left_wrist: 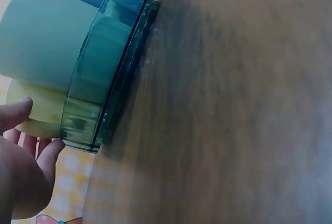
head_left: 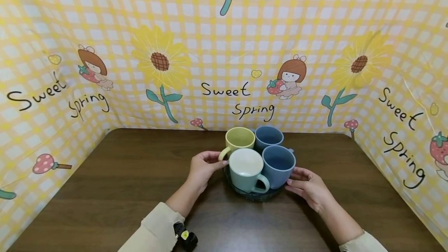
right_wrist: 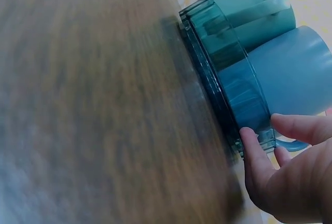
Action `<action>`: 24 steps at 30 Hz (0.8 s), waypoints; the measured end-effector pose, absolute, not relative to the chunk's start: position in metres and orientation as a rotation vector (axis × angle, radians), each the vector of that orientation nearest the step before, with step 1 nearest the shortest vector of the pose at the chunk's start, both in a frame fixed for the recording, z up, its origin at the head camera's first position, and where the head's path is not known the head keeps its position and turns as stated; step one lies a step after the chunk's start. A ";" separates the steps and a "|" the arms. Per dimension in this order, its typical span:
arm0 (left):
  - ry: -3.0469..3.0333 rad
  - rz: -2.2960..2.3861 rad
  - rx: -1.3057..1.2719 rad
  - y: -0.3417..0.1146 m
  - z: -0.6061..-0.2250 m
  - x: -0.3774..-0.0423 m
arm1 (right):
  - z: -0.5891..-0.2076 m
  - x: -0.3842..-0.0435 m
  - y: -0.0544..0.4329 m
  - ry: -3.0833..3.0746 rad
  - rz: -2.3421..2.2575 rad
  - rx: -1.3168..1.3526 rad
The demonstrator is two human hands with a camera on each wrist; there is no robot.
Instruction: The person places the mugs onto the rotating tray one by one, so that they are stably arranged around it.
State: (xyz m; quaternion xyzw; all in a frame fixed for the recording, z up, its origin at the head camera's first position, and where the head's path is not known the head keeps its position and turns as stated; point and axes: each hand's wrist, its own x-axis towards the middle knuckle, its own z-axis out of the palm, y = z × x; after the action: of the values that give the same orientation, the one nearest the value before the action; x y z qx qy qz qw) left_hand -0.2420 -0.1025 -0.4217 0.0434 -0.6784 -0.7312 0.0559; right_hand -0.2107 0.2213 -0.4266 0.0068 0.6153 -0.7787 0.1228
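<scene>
A round clear teal tray with a low see-through wall holds several mugs. A pale teal mug stands at its front left, with a yellow-green mug behind. To the right are a front blue mug and a rear blue mug. My left hand holds the tray's left side, beside the yellow-green mug's handle. On the opposite side, my right hand grips the tray wall, its fingertips against the rim. Whether the base touches the table cannot be told.
The dark brown wooden table extends on both sides of the tray. A yellow checked cloth with printed flowers hangs behind and along both sides. A black device is strapped at the left sleeve.
</scene>
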 end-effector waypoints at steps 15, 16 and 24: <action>-2.132 -2.191 0.038 -0.127 -0.421 -0.230 | -0.422 -0.212 0.230 1.799 -2.275 -0.059; -2.129 -2.196 0.034 -0.130 -0.421 -0.229 | -0.421 -0.212 0.230 1.808 -2.274 -0.072; -2.131 -2.199 -0.022 -0.151 -0.416 -0.224 | -0.416 -0.212 0.232 1.930 -2.230 -0.077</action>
State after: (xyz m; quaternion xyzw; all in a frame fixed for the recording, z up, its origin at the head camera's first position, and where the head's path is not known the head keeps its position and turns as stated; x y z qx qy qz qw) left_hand -0.2244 -0.1509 -0.4160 -0.0071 -0.6954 -0.7175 0.0394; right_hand -0.2124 0.2324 -0.4162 -0.0259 0.6511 -0.7525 0.0955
